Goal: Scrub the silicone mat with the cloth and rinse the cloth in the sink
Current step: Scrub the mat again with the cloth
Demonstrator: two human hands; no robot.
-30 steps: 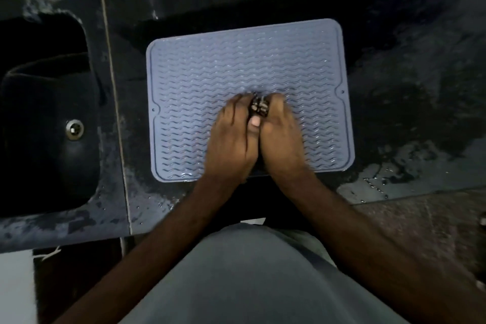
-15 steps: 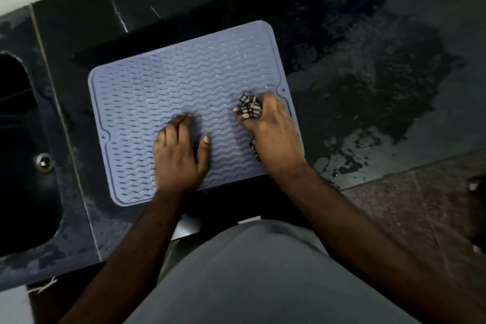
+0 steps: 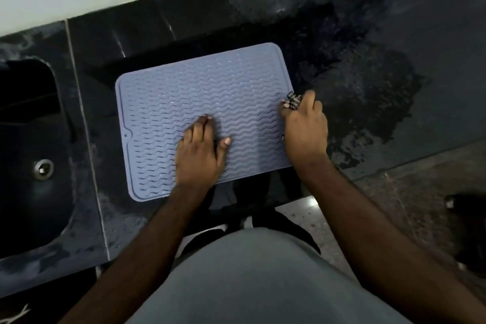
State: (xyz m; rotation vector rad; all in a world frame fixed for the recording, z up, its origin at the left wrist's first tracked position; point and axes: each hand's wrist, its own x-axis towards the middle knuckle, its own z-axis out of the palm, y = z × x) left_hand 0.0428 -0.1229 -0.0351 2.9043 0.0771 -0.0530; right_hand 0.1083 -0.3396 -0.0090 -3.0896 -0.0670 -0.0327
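Observation:
A grey-blue silicone mat (image 3: 184, 102) with wavy ridges lies flat on the black counter. My left hand (image 3: 201, 154) rests palm down on the mat's lower middle, fingers straight. My right hand (image 3: 305, 129) sits at the mat's right edge and grips a dark checked cloth (image 3: 293, 100). Only a bunched end of the cloth shows past the fingertips; the rest is hidden under the hand.
A black sink (image 3: 31, 155) with a metal drain (image 3: 43, 169) lies left of the mat. The counter (image 3: 381, 102) to the right is wet with a dark patch and droplets. A pale wall runs along the back. My grey-clothed body fills the bottom.
My right hand has carried the cloth from the mat's middle to its right edge. My left hand parted from it and now lies flat on the mat.

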